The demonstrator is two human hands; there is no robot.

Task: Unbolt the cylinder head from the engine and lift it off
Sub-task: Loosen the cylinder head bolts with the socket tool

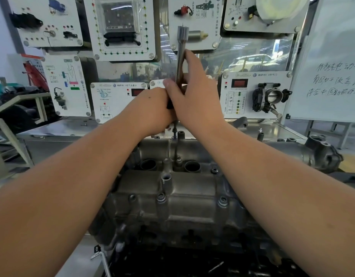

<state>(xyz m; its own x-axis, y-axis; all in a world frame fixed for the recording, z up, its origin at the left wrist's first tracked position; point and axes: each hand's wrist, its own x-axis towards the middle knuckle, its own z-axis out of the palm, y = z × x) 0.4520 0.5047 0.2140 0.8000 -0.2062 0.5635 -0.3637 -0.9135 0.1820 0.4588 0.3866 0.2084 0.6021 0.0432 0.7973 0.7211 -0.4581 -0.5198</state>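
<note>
The grey metal cylinder head (172, 196) lies in front of me, with two round bores and several bolts along its top. Both hands hold a long steel wrench (181, 47) whose handle stands upright above the head. My left hand (152, 108) grips the lower part of the tool. My right hand (192, 92) wraps the shaft just above, index finger stretched along it. A thin extension (175, 134) drops from under the hands to a bolt (178, 159) between the bores. The tool's black grip is mostly hidden by my fingers.
Training panels with electrical parts (120, 27) stand on a bench right behind the engine. A whiteboard (332, 76) with handwriting is at the right. A throttle body panel (268, 96) sits at mid right. A small L-shaped key (100, 256) lies at the lower left.
</note>
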